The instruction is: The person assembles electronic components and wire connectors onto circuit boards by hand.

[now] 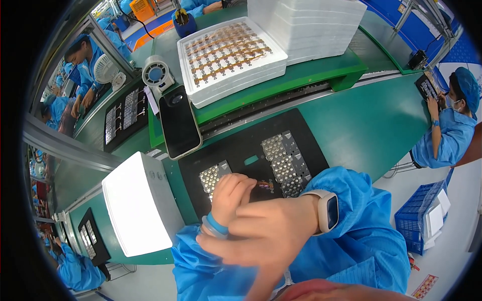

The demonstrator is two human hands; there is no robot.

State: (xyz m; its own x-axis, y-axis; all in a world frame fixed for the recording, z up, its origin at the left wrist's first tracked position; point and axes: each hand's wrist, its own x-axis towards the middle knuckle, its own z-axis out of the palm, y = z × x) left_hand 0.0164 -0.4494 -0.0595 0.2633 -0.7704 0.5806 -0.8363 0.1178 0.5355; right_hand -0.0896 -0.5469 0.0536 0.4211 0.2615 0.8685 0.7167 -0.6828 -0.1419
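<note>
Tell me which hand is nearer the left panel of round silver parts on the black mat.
Left. The left hand overlaps the panel at its lower right in view; the right hand lies farther away, lower in the picture.

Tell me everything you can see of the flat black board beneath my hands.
The matte black, roughly rectangular board looks thin and lies flat on the smooth green bench. A small rectangular slot shows green through it. Grey, silver-dotted, metallic-looking plates sit on its left and right parts. The bare left hand and right hand hide part of its near side; whether either touches it is unclear.
</note>
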